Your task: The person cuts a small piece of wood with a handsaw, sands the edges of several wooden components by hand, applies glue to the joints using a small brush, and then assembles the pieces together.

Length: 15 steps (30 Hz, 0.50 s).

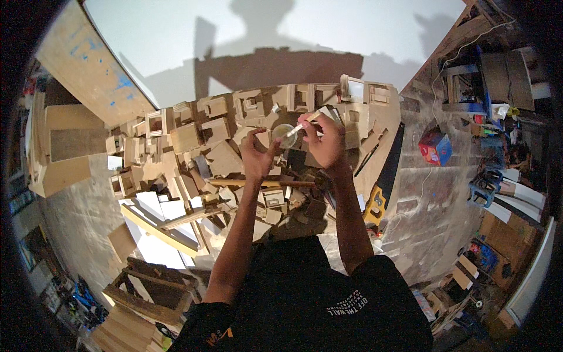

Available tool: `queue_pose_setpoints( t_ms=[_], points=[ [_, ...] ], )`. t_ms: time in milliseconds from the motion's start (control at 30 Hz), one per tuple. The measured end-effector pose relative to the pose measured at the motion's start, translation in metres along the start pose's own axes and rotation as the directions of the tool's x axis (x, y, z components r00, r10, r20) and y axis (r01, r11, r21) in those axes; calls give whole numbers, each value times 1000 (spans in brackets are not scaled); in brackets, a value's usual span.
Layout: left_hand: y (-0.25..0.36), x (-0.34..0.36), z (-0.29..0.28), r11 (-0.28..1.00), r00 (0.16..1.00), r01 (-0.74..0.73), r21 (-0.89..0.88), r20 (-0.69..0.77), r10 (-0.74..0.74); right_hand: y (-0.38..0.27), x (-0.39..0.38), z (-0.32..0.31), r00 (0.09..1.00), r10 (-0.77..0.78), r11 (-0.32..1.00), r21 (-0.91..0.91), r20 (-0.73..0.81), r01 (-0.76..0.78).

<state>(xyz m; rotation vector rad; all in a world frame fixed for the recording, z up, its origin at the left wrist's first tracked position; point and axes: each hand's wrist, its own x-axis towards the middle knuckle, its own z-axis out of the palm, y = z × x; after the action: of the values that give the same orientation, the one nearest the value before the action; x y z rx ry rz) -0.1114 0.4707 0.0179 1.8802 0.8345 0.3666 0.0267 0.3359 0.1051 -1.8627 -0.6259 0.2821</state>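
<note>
Over the middle of a crowded work table, my right hand pinches a thin white stick between thumb and fingers. The stick slants down to the left, its tip over a small clear round cup. My left hand is at the cup's left side, fingers apart and thumb close to the rim; whether it touches the cup I cannot tell. Small wooden frames and boxes, such as a square wooden frame, stand beyond both hands. Below them lies a long wooden handle, its far end partly hidden by my right arm.
A handsaw with a yellow handle lies on the table's right side. Beyond it sits a red and blue box on the floor. White sheets and a yellow-edged strip occupy the near left. A large white panel stands behind.
</note>
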Motion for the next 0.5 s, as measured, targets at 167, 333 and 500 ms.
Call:
queue_pose_setpoints(
  t_ms=[167, 333, 500],
  points=[
    [2, 3, -7, 999, 998, 36, -14, 60, -35, -20, -3, -17, 988, 151, 967, 210, -16, -144],
    [26, 3, -6, 972, 990, 133, -195, 74, -121, -14, -9, -41, 970, 240, 898, 389, -45, -204],
    [20, 3, -9, 989, 989, 136, -59, 62, -132, -14, -21, -58, 920, 361, 821, 520, -155, -235]
  ],
)
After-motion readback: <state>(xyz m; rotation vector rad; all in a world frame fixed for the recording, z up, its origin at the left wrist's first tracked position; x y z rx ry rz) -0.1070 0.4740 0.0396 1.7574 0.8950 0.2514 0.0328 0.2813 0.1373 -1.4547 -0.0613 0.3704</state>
